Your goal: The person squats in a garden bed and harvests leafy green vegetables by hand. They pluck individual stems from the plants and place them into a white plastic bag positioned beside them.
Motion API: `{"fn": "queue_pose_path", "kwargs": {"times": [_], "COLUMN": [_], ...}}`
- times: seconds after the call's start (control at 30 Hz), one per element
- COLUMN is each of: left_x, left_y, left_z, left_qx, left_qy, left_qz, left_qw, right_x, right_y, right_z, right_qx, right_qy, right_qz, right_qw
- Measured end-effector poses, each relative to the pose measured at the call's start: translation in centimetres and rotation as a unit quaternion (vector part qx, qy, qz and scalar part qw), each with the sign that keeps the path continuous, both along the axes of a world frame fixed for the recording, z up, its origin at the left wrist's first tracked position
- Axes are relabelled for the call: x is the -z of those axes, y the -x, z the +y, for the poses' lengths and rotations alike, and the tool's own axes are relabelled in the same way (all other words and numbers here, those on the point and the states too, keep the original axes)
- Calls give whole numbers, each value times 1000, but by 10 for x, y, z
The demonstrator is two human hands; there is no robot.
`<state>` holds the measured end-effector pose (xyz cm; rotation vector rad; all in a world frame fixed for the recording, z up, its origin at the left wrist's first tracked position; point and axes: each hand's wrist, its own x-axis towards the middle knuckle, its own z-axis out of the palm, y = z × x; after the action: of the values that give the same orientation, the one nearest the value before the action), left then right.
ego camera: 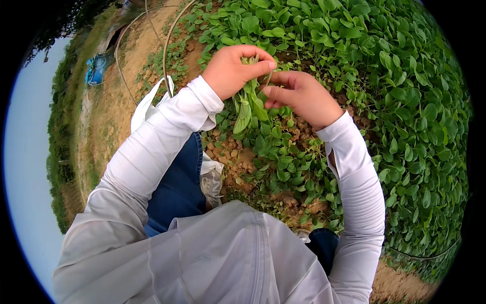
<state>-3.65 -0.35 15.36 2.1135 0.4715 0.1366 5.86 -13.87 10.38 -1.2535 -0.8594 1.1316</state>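
A small bunch of leafy green seedlings (245, 108) hangs from my left hand (239, 70), stems up and leaves down. The left thumb and fingers close around the stems. Just to the right, my right hand (300, 95) pinches a thin stem (270, 78) between thumb and fingers, close against the left fingertips. Where that stem ends is hidden by the fingers. Below both hands grow low green plants (283, 163) with rounded leaves, rooted in crumbly brown soil (239, 159).
A dense bed of leafy greens (414, 95) fills the right side. Thin bent hoops (166, 49) stand at the upper left, above a white plastic bag (148, 102) by my left forearm. My shoe (212, 186) rests on the soil. Farther off lies a blue bag (98, 68).
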Motion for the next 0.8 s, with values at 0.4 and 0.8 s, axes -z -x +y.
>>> {"fn": "queue_pose_path", "kwargs": {"times": [0.4, 0.8], "left_x": [96, 192], "left_y": [204, 400], "left_z": [123, 184], "left_qx": [-245, -652], "left_qy": [425, 483], "left_qz": [205, 67], "left_qw": [847, 580], "right_x": [118, 145], "right_y": [25, 58], "right_z": [-8, 6], "right_qx": [-54, 2], "right_qy": [160, 197], "right_qz": [-422, -496], "right_qw": [891, 846]}}
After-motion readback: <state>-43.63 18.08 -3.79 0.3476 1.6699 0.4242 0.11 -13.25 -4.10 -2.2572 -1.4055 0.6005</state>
